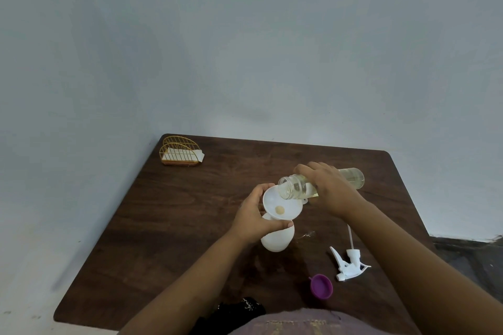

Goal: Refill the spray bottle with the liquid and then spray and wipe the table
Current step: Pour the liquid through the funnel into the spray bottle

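Mid-table [190, 212], left fingers [255, 219] round funnelled spray bottle [276, 239], right fingers [326, 185] clamping tilted liquid bottle [295, 185]

Plain room, prob. a home: dark wood table [190, 226] pushed against bare pale wall [245, 49], gold wire napkin holder [181, 151] at tabletop's far-left corner.

Bare forearms, mauve patterned garment [299, 323]

Both hands are curled closed in a grip, left hand [254, 219] low, right hand [328, 186] raised and tilted.
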A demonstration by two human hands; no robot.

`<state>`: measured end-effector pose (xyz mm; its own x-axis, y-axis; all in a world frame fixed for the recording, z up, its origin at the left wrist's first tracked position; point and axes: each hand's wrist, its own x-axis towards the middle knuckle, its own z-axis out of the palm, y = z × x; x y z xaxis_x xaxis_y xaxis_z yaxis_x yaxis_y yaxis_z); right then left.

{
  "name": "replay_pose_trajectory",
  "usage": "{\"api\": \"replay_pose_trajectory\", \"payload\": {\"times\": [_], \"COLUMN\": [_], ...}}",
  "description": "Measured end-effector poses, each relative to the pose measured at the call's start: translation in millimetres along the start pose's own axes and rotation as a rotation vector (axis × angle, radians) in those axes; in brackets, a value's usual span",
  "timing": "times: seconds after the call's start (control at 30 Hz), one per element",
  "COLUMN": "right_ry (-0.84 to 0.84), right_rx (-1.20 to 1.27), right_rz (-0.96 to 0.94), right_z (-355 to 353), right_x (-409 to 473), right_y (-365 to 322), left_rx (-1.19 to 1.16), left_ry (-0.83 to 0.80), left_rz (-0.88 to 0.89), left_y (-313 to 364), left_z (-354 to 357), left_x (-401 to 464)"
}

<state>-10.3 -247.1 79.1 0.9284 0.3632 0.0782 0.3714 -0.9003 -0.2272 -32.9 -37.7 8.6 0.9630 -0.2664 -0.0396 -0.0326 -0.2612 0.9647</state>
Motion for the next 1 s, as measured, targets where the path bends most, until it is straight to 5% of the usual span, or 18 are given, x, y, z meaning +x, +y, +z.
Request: {"api": "replay_pose_trajectory", "payload": {"times": [1.0], "right_ry": [0.001], "right_rx": [-0.019], "right_rz": [0.005], "right_z": [-1.7], "right_x": [0.0], "right_y": [-2.1], "left_rx": [0.03], "left_ry": [0.002], "left_rz": [0.016], "left_y": [-1.7], "left_z": [1.6], "left_x": [1.8]}}
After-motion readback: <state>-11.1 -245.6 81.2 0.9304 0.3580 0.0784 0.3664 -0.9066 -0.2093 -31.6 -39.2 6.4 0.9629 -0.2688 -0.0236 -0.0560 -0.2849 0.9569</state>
